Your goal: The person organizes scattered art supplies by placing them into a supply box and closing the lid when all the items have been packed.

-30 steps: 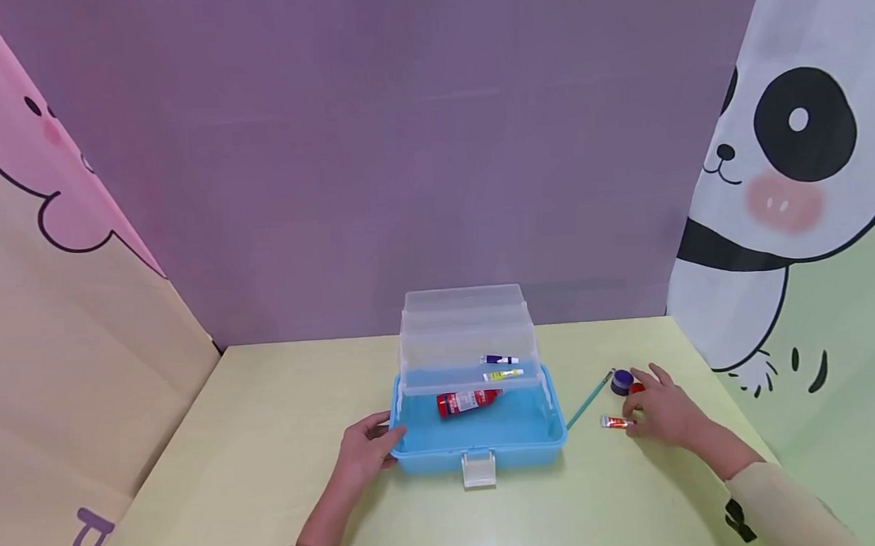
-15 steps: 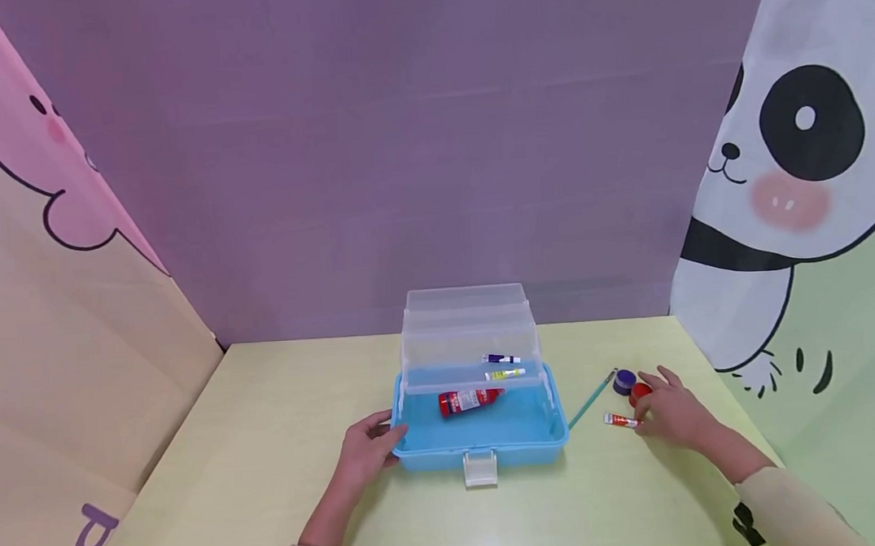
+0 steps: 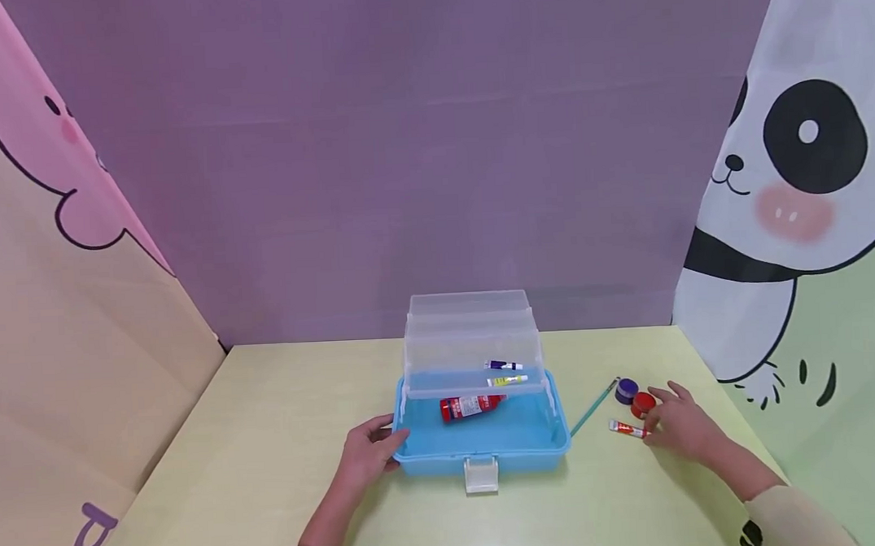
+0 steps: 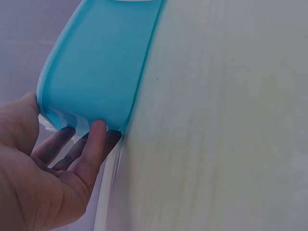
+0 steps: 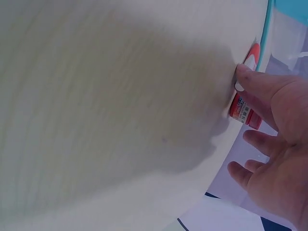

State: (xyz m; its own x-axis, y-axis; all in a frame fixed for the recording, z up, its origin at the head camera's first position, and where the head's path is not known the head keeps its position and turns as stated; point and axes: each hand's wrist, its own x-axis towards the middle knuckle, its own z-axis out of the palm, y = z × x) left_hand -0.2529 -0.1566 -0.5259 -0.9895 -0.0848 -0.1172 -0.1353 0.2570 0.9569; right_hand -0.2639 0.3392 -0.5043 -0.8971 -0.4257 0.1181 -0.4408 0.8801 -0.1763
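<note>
My left hand (image 3: 368, 453) grips the left end of a light blue storage box (image 3: 526, 462), thumb at the rim and fingers against the outer wall. Its clear lid (image 3: 471, 324) stands open at the back. In the box is a red bottle (image 3: 465, 408), lying on its side. To the right, my right hand (image 3: 685, 433) pinches the cap end of a red and white paint tube (image 3: 626, 429) between thumb and forefinger, low over the table; its other fingers are spread. A red paint jar (image 5: 240, 108) sits right beside these fingers.
Past the red jar stands a purple paint jar (image 3: 627, 391). A teal paintbrush (image 3: 593, 409) lies slanted between the jars and the box. A yellow tube (image 3: 507, 380) and a dark blue tube (image 3: 503, 365) show through the lid. A white latch (image 3: 481, 476) hangs at the box front.
My right hand has shifted slightly right, drawing the paint tube a little with it and uncovering the red jar. The left hand keeps its hold on the box.
</note>
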